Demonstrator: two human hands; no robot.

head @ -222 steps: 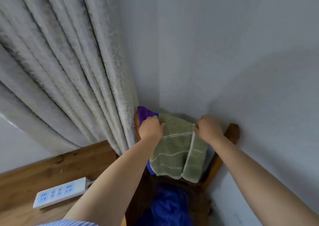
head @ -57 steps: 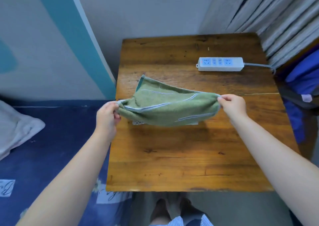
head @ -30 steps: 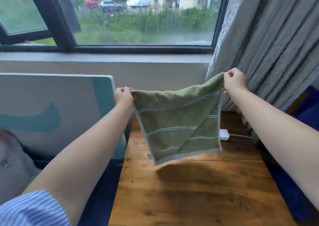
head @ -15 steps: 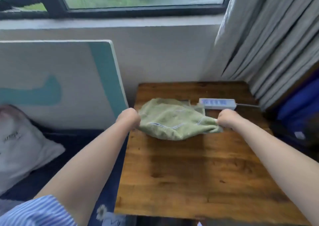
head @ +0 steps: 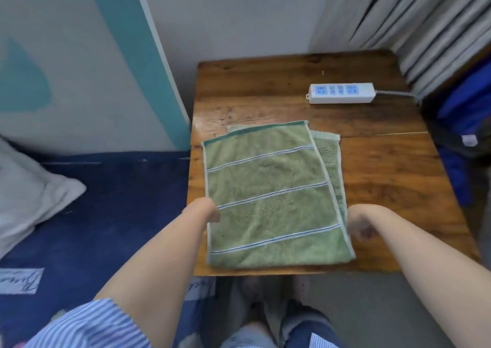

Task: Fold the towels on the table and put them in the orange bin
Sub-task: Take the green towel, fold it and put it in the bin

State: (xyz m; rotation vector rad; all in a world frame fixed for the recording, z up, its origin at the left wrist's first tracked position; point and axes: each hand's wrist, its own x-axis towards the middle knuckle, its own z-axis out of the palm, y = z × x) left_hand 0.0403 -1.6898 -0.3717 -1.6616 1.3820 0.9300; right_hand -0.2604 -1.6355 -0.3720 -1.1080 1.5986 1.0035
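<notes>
Head view, towel (head: 271, 196) overhanging table (head: 385, 177) front edge

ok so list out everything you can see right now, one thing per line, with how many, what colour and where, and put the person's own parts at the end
towel: one, green with pale stripes, folded over and lying flat on the near left part of the table
table: one, brown wood, centre of view
power strip: one, white with blue sockets, far right part of the table, cord running off to the right
curtain: one, grey, upper right
pillow: one, white, far left on the dark blue bedding
bedding: one, dark blue, left of the table
board: one, white and teal, leaning behind the bedding
blue fabric: one heap, far right
left hand: one, at the towel's left edge, fingers hidden
right hand: one, at the towel's right edge, blurred
</notes>
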